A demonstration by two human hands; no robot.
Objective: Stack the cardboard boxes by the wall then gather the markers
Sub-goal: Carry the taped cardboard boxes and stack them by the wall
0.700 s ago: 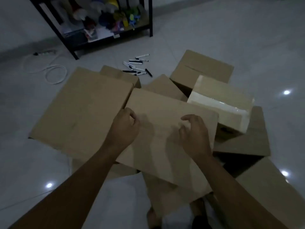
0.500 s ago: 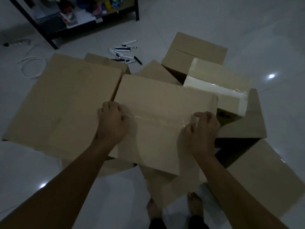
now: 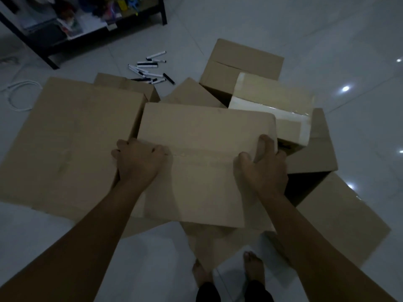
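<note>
Pale floor tiles point(image 3: 283, 29) in a dim room carry a jumble of cardboard boxes, with a wide flat box point(image 3: 72, 138) at the left and a black shelf point(image 3: 50, 62) beyond it. Moments ago both hands lay loosely on top of the middle box point(image 3: 202, 171); now the left hand point(image 3: 137, 164) curls over its left edge and the right hand point(image 3: 263, 168) hooks its right edge beside the taped box point(image 3: 272, 105), gripping it. So the lift toward the wall looks about to start, while the markers point(image 3: 150, 69) lie scattered on the floor beyond, untouched.
</note>
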